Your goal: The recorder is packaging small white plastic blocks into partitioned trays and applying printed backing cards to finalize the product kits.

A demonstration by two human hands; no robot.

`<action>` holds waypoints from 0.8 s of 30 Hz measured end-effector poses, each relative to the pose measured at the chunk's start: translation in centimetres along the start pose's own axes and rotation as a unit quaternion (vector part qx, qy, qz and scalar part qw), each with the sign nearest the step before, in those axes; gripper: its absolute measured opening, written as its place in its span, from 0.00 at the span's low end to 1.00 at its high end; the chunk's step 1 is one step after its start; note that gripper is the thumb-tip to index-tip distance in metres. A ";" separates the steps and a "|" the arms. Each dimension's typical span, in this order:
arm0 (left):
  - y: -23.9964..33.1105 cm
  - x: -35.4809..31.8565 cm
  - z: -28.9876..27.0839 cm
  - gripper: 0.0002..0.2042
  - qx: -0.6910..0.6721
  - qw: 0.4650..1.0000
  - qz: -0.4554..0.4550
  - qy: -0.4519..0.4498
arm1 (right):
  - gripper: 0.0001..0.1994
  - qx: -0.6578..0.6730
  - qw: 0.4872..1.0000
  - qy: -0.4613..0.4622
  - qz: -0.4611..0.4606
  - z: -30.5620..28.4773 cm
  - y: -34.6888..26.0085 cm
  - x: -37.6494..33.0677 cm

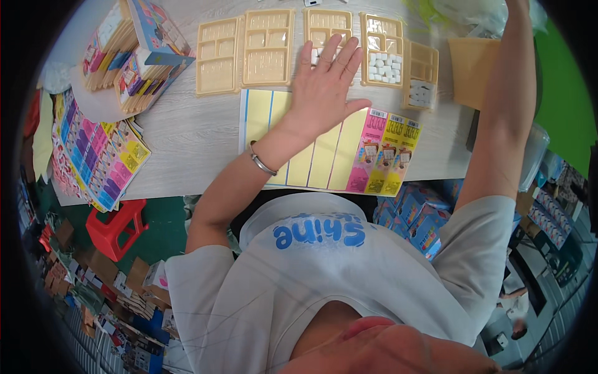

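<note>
White shirt (pixel 311 280) looming closest, a beige tray (pixel 328 20) sat partly beneath the flat, spread, gripping-nothing left hand (pixel 324 87), whose careless press could have scattered white pieces (pixel 316 56) toward the yellow sheet (pixel 305 165), right hand's grip out of frame.

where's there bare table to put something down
The widest bare patch lies between the printed sheets and the yellow sheet, below the leftmost tray. A smaller one lies right of that sheet, below the small tray. Trays crowd around the left hand.
</note>
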State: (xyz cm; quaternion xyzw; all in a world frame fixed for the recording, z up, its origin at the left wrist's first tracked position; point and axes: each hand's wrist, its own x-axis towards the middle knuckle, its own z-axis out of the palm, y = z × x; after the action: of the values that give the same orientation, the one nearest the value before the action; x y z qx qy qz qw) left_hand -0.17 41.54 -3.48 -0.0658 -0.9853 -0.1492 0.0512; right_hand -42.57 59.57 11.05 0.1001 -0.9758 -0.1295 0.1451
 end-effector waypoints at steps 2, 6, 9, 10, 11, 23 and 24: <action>0.0 0.1 -0.9 0.45 -0.015 0.999 -0.041 0.007 | 0.14 0.008 1.000 0.012 -0.003 0.3 -1.2 1.4; -4.1 -1.3 -4.5 0.45 -0.065 0.989 -0.096 0.087 | 0.14 0.006 0.999 0.035 0.003 1.5 -2.4 2.7; -10.5 -3.5 -7.0 0.43 -0.038 0.994 -0.082 0.064 | 0.14 -0.004 0.999 0.040 0.012 3.0 -2.8 1.9; -11.6 -4.0 -7.6 0.42 -0.035 0.998 -0.055 0.021 | 0.14 -0.005 0.999 0.040 0.011 3.5 -3.3 1.4; -12.0 -4.2 -8.0 0.42 -0.036 0.998 -0.056 0.018 | 0.14 -0.008 0.999 0.040 0.011 3.9 -3.6 0.8; -12.1 -4.7 -7.1 0.48 -0.070 0.997 -0.033 0.026 | 0.15 0.449 0.852 0.150 0.222 0.5 -0.9 1.1; -12.5 -5.2 -6.8 0.47 -0.054 0.998 -0.035 0.027 | 0.15 0.598 0.761 0.118 0.221 -1.7 -2.0 -1.3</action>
State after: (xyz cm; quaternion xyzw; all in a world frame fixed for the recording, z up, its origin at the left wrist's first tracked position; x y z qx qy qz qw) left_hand 3.65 27.03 -1.24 -0.0299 -0.9757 -0.2057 0.0688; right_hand -40.55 57.64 11.71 -0.0374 -0.8252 0.5292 0.1938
